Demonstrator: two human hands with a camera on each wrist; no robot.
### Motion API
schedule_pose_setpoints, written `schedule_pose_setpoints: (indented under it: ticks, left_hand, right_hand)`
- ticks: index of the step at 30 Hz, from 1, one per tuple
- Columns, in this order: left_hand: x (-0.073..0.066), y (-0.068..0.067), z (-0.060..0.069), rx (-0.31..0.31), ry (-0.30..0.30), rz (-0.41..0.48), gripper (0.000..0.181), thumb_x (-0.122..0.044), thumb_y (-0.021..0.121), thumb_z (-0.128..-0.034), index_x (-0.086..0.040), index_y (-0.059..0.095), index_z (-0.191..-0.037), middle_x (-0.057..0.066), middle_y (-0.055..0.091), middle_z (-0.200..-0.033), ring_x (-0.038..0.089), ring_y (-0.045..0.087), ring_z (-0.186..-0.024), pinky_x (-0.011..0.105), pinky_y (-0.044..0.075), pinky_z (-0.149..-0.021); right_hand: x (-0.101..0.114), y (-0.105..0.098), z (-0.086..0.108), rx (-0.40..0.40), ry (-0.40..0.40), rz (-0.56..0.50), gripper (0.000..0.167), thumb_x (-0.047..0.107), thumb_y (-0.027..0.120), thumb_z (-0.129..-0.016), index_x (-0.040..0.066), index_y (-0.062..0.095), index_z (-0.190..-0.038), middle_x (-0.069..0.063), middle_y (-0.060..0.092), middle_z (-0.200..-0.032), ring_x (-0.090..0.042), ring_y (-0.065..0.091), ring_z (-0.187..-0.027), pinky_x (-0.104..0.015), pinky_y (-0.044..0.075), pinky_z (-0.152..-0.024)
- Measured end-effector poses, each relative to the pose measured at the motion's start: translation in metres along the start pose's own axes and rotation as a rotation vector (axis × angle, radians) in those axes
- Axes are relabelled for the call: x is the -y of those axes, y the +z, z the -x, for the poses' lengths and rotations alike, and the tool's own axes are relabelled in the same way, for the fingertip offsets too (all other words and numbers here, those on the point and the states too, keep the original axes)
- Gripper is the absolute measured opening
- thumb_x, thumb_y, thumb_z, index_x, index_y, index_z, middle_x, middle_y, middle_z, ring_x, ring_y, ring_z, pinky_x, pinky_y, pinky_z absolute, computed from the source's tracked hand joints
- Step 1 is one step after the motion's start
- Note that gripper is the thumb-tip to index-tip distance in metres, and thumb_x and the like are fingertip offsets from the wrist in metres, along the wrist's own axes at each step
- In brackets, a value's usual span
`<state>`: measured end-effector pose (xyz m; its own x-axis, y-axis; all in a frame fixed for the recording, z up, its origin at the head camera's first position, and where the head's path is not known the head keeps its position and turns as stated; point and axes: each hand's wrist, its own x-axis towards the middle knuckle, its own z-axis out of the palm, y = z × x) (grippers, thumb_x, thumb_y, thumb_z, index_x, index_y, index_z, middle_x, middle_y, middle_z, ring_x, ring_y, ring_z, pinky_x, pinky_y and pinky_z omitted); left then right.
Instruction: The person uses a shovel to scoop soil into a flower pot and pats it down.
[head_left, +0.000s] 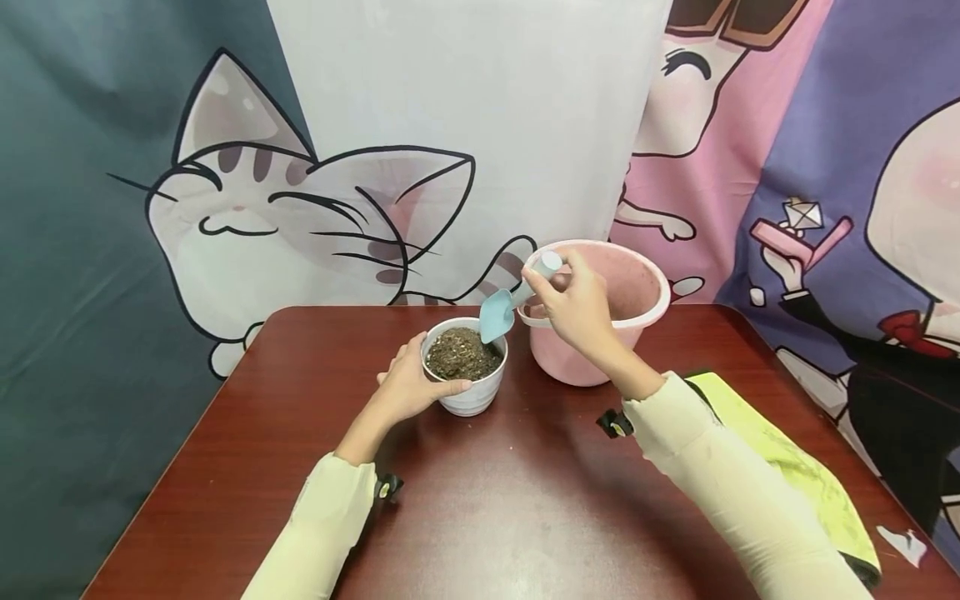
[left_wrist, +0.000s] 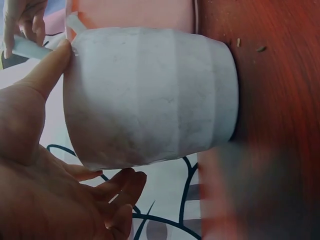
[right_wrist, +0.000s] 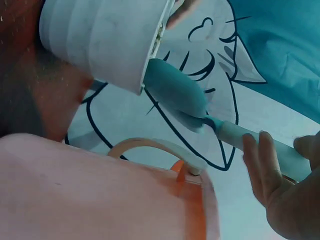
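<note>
A white ribbed flower pot (head_left: 471,403) stands on the table, filled with dark crumbly soil (head_left: 462,353). My left hand (head_left: 410,385) holds it from the left, thumb along the near rim and fingers round the far side; in the left wrist view the pot's side (left_wrist: 155,95) fills the middle. My right hand (head_left: 581,307) grips the handle of a light blue garden trowel (head_left: 497,316) above the pot's right rim. Its blade (right_wrist: 177,92) tilts down into the pot's mouth, and the tip meets the soil's right edge.
Right behind the pot stands a pink bucket (head_left: 570,358) with a white rim and a handle (right_wrist: 150,145). A yellow-green cloth (head_left: 787,450) lies along the table's right side, near a small white scrap (head_left: 902,546). A cartoon-printed backdrop hangs behind the brown table (head_left: 480,517).
</note>
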<state>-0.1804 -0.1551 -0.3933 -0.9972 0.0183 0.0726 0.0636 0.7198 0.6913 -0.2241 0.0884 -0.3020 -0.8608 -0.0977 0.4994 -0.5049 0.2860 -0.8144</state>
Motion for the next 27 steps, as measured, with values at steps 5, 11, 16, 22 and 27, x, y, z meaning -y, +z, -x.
schedule_pose_setpoints:
  ticks: [5,11,16,22,27]
  left_hand:
    - [0.004,0.001,0.001,-0.017,0.002,0.019,0.113,-0.054,0.086,-0.0689,-0.004,0.029,-0.152,0.020,0.046,-0.142,0.041,0.044,-0.130,0.063,0.025,-0.096]
    - [0.004,0.003,0.000,-0.026,0.006,0.026,0.114,-0.056,0.086,-0.0677,-0.004,0.030,-0.153,0.019,0.046,-0.142,0.038,0.044,-0.130,0.062,0.026,-0.094]
    - [0.001,0.005,-0.001,-0.024,0.012,0.019,0.113,-0.056,0.084,-0.0700,-0.004,0.028,-0.153,0.020,0.045,-0.143,0.039,0.044,-0.132,0.063,0.025,-0.096]
    - [0.003,0.005,0.000,-0.028,-0.001,0.018,0.113,-0.056,0.084,-0.0701,-0.006,0.027,-0.154,0.019,0.044,-0.144,0.037,0.043,-0.134,0.063,0.024,-0.098]
    - [0.005,0.006,0.001,-0.040,0.007,0.031,0.112,-0.055,0.084,-0.0702,-0.006,0.028,-0.154,0.020,0.045,-0.143,0.037,0.043,-0.134,0.067,0.022,-0.100]
  right_hand:
    - [-0.009,0.008,0.021,-0.095,0.004,-0.172,0.027,0.020,0.066,-0.097,0.002,0.046,-0.100,-0.023,0.072,-0.090,-0.022,0.073,-0.066,-0.035,0.058,-0.060]
    - [-0.029,0.025,0.050,-0.139,0.090,-0.423,0.025,0.014,0.063,-0.098,0.002,0.042,-0.103,-0.026,0.070,-0.105,-0.028,0.074,-0.074,-0.038,0.059,-0.064]
    - [-0.041,0.031,0.069,-0.135,0.116,-0.466,0.032,0.010,0.063,-0.098,-0.008,0.041,-0.113,-0.026,0.069,-0.108,-0.028,0.074,-0.077,-0.039,0.059,-0.065]
    - [-0.052,0.033,0.079,-0.081,0.107,-0.395,0.030,-0.002,0.072,-0.088,-0.008,0.051,-0.110,-0.029,0.068,-0.108,-0.019,0.073,-0.076,-0.034,0.059,-0.067]
    - [-0.074,0.039,0.079,-0.094,-0.009,-0.385,0.029,0.003,0.080,-0.082,-0.006,0.068,-0.107,-0.015,0.074,-0.095,-0.011,0.068,-0.068,-0.025,0.056,-0.064]
